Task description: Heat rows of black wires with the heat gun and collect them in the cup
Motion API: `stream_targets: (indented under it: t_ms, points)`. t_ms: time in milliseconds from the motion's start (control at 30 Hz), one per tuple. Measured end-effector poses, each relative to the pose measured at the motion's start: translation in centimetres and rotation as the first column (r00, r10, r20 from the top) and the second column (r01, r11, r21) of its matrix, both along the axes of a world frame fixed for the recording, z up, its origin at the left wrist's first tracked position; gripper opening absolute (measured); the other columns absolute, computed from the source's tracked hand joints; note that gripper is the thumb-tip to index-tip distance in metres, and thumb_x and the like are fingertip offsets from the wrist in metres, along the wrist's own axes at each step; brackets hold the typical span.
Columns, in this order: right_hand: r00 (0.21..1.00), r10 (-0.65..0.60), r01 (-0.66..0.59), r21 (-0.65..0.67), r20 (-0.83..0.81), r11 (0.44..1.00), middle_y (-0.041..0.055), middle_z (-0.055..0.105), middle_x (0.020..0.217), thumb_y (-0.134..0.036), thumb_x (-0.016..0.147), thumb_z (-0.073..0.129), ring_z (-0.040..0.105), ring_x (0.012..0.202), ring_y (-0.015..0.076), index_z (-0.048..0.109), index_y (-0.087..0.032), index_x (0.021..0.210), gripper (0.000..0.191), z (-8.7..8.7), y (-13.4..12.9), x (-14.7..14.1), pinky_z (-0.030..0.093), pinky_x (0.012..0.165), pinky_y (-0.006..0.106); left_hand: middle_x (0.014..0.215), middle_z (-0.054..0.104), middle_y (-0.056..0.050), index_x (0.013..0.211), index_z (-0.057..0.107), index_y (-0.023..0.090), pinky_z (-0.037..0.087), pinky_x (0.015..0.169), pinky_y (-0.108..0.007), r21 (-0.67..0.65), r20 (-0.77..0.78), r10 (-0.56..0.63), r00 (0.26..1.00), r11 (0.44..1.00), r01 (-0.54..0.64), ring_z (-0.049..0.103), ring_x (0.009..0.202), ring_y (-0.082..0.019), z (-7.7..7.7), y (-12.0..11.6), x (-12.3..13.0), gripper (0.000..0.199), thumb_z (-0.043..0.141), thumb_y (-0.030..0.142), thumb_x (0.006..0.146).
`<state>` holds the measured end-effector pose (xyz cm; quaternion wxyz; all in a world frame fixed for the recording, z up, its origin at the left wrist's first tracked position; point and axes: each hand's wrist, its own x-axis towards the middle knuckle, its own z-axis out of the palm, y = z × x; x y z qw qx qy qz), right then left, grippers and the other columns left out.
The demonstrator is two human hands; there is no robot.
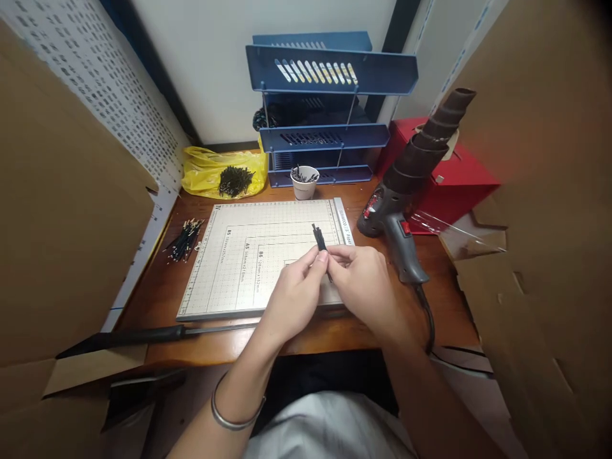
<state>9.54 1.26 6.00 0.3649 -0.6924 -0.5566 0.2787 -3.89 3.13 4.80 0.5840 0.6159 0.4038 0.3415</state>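
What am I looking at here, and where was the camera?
There's no robot here: these are a person's own two hands. The camera is worn on that person's head, so it looks forward and down past the arms. The left hand and right hand together pinch a small bundle of thin black pieces over a board printed with lines. Also on the wooden table are a white cup, a yellow bag with a black pile on it, and what looks like a heat gun near a red box.
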Motion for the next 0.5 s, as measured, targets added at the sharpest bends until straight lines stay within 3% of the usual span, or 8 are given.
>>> stream_targets:
  t_ms: [167,333,500]
  points:
    - [0.979,-0.139,0.123,0.116,0.147,0.986,0.0060,0.075,0.080,-0.026,0.094,0.052,0.065,0.076,0.0211,0.075,-0.022,0.084,0.026,-2.2,-1.5,-1.5,0.042,0.071,0.030,0.113,0.074,-0.004,0.124,0.070,0.023,0.050,0.094,-0.032,0.016,-0.013,-0.017,1.000,1.000,0.017,0.067,0.100,-0.021,-0.9,-0.6,0.2,0.036,0.046,0.044,0.106]
    - [0.977,-0.099,0.066,0.173,0.191,0.983,0.0048,0.072,0.077,-0.024,0.096,0.051,0.062,0.078,0.0205,0.073,-0.020,0.084,0.026,-2.9,-1.8,-2.3,0.040,0.075,0.031,0.111,0.077,-0.003,0.122,0.072,0.023,0.050,0.097,-0.034,0.108,-0.143,0.008,0.990,0.994,0.007,0.070,0.099,-0.023,-1.2,-0.8,-1.0,0.040,0.043,0.048,0.107]
    - [0.996,-0.007,-0.006,0.146,0.091,0.989,0.0018,0.075,0.082,-0.029,0.098,0.049,0.065,0.074,0.0176,0.074,-0.024,0.091,0.027,-2.0,-1.4,-2.4,0.045,0.076,0.028,0.106,0.080,-0.006,0.122,0.073,0.023,0.050,0.098,-0.038,0.265,-0.277,0.181,0.944,0.958,-0.106,0.073,0.104,-0.026,-1.5,-0.7,-2.5,0.046,0.037,0.050,0.108]
